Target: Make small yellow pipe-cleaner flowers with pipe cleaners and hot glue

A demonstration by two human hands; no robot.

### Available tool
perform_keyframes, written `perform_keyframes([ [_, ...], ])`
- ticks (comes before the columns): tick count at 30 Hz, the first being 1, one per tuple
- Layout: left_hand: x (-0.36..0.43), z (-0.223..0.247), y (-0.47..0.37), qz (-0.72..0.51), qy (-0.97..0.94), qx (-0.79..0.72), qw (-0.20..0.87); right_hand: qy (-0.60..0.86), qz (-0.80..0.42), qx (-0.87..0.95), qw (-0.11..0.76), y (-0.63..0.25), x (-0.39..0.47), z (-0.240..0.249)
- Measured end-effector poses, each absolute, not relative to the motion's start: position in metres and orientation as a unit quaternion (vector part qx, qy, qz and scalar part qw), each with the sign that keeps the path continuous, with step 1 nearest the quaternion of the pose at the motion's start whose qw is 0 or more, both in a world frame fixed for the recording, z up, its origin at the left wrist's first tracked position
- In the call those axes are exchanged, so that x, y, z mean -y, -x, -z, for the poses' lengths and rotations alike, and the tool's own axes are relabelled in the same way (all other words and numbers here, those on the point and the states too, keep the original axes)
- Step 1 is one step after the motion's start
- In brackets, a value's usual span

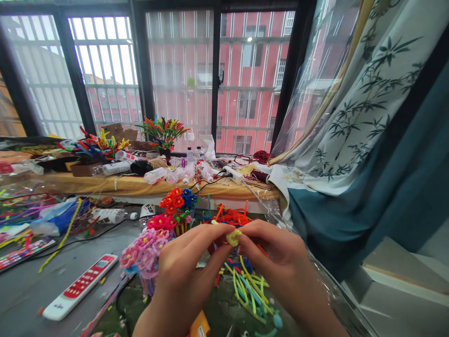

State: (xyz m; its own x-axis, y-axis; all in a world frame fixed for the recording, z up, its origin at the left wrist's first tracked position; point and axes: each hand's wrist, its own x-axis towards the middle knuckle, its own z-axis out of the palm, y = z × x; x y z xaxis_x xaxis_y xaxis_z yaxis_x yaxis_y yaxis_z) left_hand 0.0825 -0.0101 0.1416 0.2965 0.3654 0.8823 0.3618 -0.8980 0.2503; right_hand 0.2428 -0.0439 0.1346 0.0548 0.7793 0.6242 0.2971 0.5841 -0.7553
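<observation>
Between the fingertips of both hands is a small yellow fuzzy piece [233, 238], raised above the table. My left hand [191, 260] pinches it from the left, and my right hand [277, 257] pinches it from the right. Yellow, green and blue pipe cleaners [250, 292] lie below and behind my right hand. Pink fuzzy flowers [149, 248] stand just left of my left hand, with red flowers [171, 201] and blue flowers [189, 199] behind them. Orange-red pipe cleaners [238, 216] lie beyond my fingertips.
A white and red remote [80, 288] lies at left, near a plastic bottle [110, 215] and a black cable. Something orange [200, 325] is at the front edge. The window ledge [105, 185] holds bottles, a power strip [234, 174] and pipe-cleaner plants. Curtains [368, 121] hang at right.
</observation>
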Motion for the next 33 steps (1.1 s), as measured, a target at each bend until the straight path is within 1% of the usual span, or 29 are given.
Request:
perform_keyframes([
  [5, 0.008, -0.139, -0.079, -0.532, -0.805, -0.258, 0.041, 0.414, -0.218, 0.657, 0.591, -0.247, 0.044, -0.135],
  [14, 0.011, -0.142, -0.080, -0.559, -0.774, -0.270, 0.124, 0.353, -0.207, 0.661, 0.629, -0.246, 0.039, -0.126],
  [29, 0.014, -0.141, -0.093, -0.578, -0.664, -0.297, 0.370, 0.345, 0.022, 0.688, 0.639, -0.241, 0.033, -0.123],
  [33, 0.013, -0.139, -0.093, -0.577, -0.644, -0.300, 0.403, 0.331, 0.071, 0.694, 0.636, -0.241, 0.031, -0.122],
])
